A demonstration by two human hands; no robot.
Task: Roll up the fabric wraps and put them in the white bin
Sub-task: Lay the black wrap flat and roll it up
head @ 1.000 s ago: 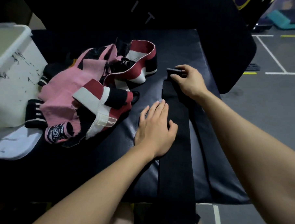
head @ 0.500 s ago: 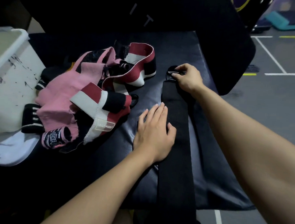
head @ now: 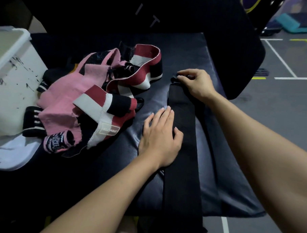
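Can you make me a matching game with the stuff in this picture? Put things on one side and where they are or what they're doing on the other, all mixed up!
Things:
1. left hand
2. right hand
3. white bin
4. pink wrap

Places or states:
A. at the far left edge of the pad
B. pinching the far end of the black wrap
C. in the tangled pile
D. lying flat on the black wrap's middle

Pairs: 1-D, 2-B, 3-A, 4-C

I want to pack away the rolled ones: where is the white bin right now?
In the head view the white bin stands at the far left of the dark padded bench, right beside the pile of pink and red wraps.
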